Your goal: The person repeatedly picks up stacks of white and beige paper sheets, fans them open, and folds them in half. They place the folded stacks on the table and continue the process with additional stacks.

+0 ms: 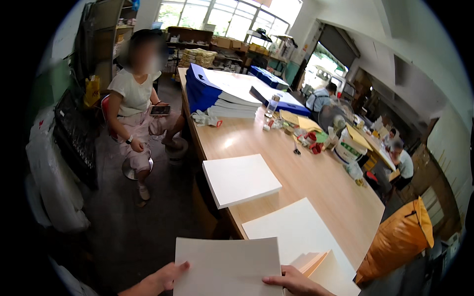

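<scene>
Head cam: left hand (165,277) & right hand (291,281) both grip cream sheet (227,266) edges.

A sheet of card (227,266) sits at the bottom centre of the frame, with the left hand (165,278) at its lower left edge and the right hand (291,281) at its lower right. Just right of it, a fanned pile of sheets (301,232) lies on the worktop (316,182). Above, at centre, lies a flat stack (240,179). Folder piles (222,93) sit in the upper centre. A seated person (136,98) is at upper left, beside the worktop.
</scene>
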